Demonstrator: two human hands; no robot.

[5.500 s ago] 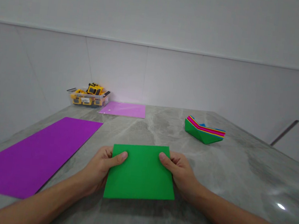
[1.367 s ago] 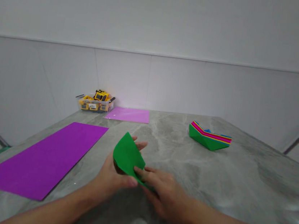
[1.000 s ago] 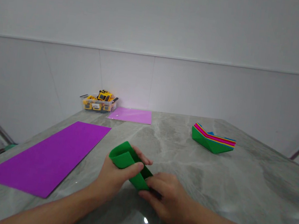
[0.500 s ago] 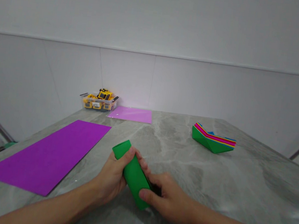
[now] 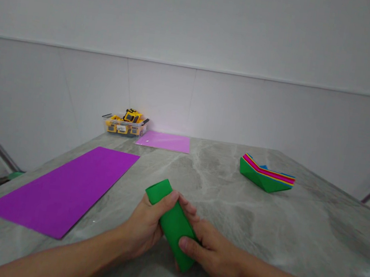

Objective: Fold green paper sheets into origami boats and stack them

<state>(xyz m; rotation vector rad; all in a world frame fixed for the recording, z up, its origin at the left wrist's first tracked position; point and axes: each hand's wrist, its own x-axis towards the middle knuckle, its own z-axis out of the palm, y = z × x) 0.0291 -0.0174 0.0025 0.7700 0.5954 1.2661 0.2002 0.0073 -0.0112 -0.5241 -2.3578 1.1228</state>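
A folded piece of green paper (image 5: 174, 222), long and narrow with a slight opening at its upper end, is held slanted between both hands. My left hand (image 5: 147, 224) is closed round its upper part, thumb on top and fingers on the far side. At the lower right, my right hand (image 5: 213, 250) pinches it with the thumb on the top face; its other fingers are partly hidden behind the paper. Farther right on the table stands a folded paper boat (image 5: 266, 177) with a green hull and pink, yellow and blue stripes along its upper edge.
A large purple sheet (image 5: 64, 191) lies flat on the left of the grey marbled table (image 5: 288, 232). By the back wall are a clear plastic box (image 5: 125, 126) holding yellow toy vehicles and a light purple sheet (image 5: 164, 141).
Both hands and the green paper have shifted slightly right and down in the view. The grip on the paper stays much the same; the boat and sheets stay on the table.
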